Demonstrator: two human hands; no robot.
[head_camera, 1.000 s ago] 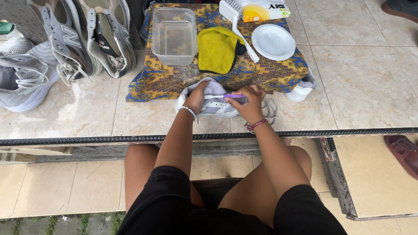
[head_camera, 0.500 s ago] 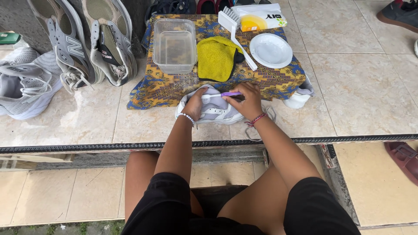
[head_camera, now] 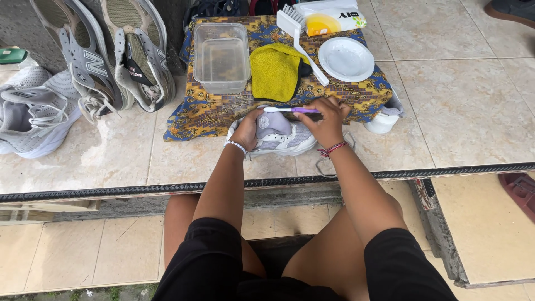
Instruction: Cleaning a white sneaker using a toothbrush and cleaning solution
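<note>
Fingers of my right hand [head_camera: 326, 118] pinch a purple toothbrush [head_camera: 292, 110], bristles over the pale sneaker [head_camera: 281, 135] my left hand [head_camera: 248, 129] clamps just beneath. I judge scrubbing is underway; next needs 1 steady stroke along the upper.

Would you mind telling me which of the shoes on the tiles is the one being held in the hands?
It is the white and lilac sneaker at the near edge of the patterned cloth; the left hand steadies it. The grey sneakers lie untouched, far left.
</note>
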